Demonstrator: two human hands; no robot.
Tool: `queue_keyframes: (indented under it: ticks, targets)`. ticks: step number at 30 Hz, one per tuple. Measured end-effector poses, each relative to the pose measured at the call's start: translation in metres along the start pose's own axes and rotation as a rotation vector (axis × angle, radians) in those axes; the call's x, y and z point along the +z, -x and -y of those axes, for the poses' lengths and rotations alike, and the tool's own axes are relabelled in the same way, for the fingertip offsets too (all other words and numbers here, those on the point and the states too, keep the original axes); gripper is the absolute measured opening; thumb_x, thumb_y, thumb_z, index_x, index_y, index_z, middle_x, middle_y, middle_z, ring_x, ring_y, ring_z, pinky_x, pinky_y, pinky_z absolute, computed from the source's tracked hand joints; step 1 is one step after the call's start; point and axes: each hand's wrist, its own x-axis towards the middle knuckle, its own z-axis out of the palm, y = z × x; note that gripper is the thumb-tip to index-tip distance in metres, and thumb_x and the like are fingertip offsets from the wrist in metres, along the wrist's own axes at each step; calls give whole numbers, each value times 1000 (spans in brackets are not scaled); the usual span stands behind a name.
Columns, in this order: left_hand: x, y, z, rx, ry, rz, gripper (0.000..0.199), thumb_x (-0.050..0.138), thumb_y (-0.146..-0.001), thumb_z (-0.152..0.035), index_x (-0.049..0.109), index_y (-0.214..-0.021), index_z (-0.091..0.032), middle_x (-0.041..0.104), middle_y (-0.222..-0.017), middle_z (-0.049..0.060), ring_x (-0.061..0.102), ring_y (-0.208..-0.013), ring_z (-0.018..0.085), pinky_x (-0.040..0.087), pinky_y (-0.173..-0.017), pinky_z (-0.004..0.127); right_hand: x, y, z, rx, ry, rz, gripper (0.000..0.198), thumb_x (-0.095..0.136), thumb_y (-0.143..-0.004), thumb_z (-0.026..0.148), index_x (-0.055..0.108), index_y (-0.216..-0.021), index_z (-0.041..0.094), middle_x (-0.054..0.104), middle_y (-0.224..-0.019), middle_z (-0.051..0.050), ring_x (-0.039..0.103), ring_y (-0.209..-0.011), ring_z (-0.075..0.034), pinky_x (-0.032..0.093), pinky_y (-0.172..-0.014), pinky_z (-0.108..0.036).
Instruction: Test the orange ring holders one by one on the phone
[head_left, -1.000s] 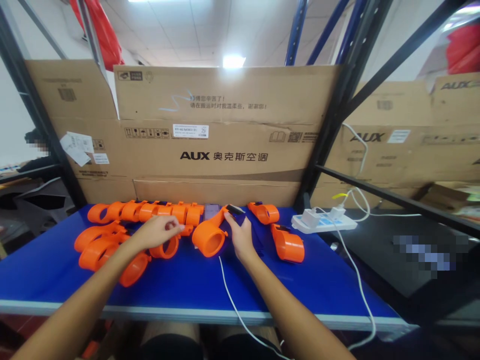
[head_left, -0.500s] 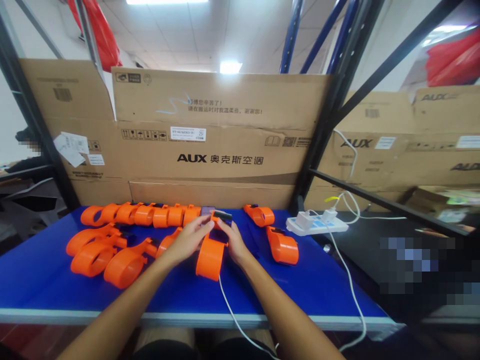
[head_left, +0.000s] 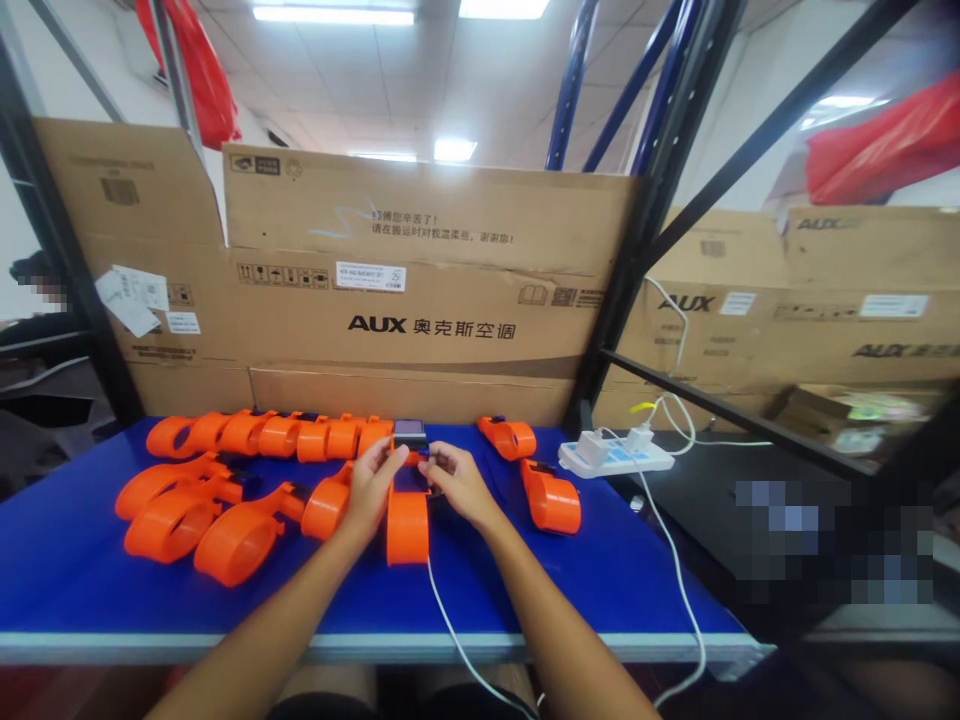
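Observation:
Both hands are on an orange plastic piece with a wide ring (head_left: 408, 528) at its lower end and a small black device (head_left: 410, 440) with a grey screen at its top. My left hand (head_left: 373, 485) is closed on the left side, thumb against the front just below the device. At the right side my right hand (head_left: 457, 482) has its thumb and fingers pinched together by the device's lower edge; any small part between them is hidden. A white cable (head_left: 457, 625) emerges from behind the ring and runs down over the table edge.
Similar orange ring pieces (head_left: 240, 542) lie in rows to the left, with two more (head_left: 555, 500) on the right of the blue table (head_left: 480, 590). A white power strip (head_left: 616, 458) with plugged chargers sits by the black rack post. Cardboard (head_left: 300, 345) walls off the back.
The device has turned more upright, its screen now showing. My right hand has gone from lying along its side to a pinch at its lower right. The view has shifted slightly.

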Motion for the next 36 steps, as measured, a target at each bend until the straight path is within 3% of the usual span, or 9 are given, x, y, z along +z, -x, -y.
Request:
queue_keyframes:
  ticks: [6, 13, 20, 24, 36]
  targets:
    - [-2, 1, 3, 49, -15, -8, 39, 80, -72, -41, 72, -101, -16, 72, -93, 8, 66, -93, 24, 49, -84, 32, 6, 10, -4, 46, 53, -48, 16, 60, -83, 36, 61, -79, 20, 55, -54, 5, 46, -43, -10, 38, -46, -22]
    - [-5, -2, 9, 45, 6, -15, 38, 80, -72, -40, 73, -100, -16, 72, -93, 7, 66, -91, 23, 48, -84, 31, 12, 12, -3, 64, 149, -104, 22, 55, -82, 36, 59, -68, 19, 53, -49, 4, 47, -42, -11, 35, -44, -21]
    - [-3, 2, 7, -9, 42, 74, 37, 79, -74, -43, 74, -99, -16, 73, -99, 9, 65, -97, 25, 47, -89, 34, 12, 12, -2, -24, 280, -171, 26, 50, -79, 33, 48, -57, 20, 42, -50, 5, 38, -49, -10, 28, -46, -20]
    - [-4, 2, 10, -36, 23, 52, 34, 79, -73, -45, 74, -91, -16, 73, -92, 8, 65, -92, 24, 47, -86, 33, 11, 10, -2, -65, 357, -196, 31, 50, -80, 34, 39, -53, 21, 35, -52, 5, 33, -52, -10, 25, -48, -21]
    - [-6, 1, 7, -48, 8, 21, 34, 80, -71, -46, 73, -85, -16, 71, -85, 5, 62, -86, 22, 46, -82, 31, 15, 11, -5, -110, 450, -213, 32, 46, -83, 32, 37, -54, 21, 36, -53, 5, 36, -53, -11, 24, -51, -23]
